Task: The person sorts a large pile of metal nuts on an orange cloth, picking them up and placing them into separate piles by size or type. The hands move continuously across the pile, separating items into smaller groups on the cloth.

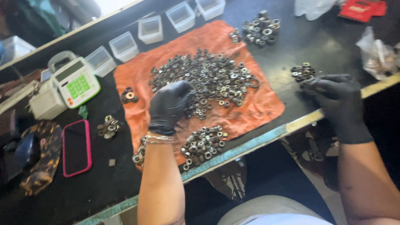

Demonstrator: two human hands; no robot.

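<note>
The left hand (170, 105), in a black glove, lies with fingers curled together on the big pile (208, 79) of dark, round metal nuts, spread in the middle of the orange cloth (258, 106); whether it pinches a nut, I cannot tell. The right hand (335, 98), gloved too, touches a small heap (303, 71) at 3 o'clock from the cloth, fingers bent, grip not clear. A second group (204, 143) sits at 6 o'clock on the cloth, another heap (260, 28) at 1 o'clock. Clear trays (150, 30) stand at 11 o'clock, a calculator (76, 81) and a phone (76, 148) at 9 o'clock.
</note>
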